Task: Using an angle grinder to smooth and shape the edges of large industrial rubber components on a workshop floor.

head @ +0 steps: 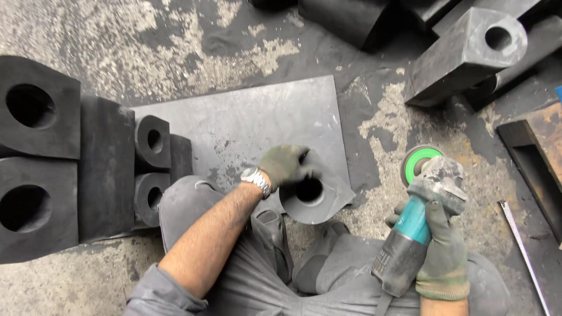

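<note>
Black rubber block (313, 196), likely heavy and stiff, gripped at its top edge by left hand (285, 165); right hand (442, 246) clenches angle grinder (418, 219).

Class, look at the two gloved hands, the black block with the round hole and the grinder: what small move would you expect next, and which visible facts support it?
Probably the right hand brings the angle grinder leftward to the holed black block. The left hand has a grip on the block's top edge, steadying it on the grey sheet, while the grinder's green-backed disc hangs beside the block, apart from it.
</note>
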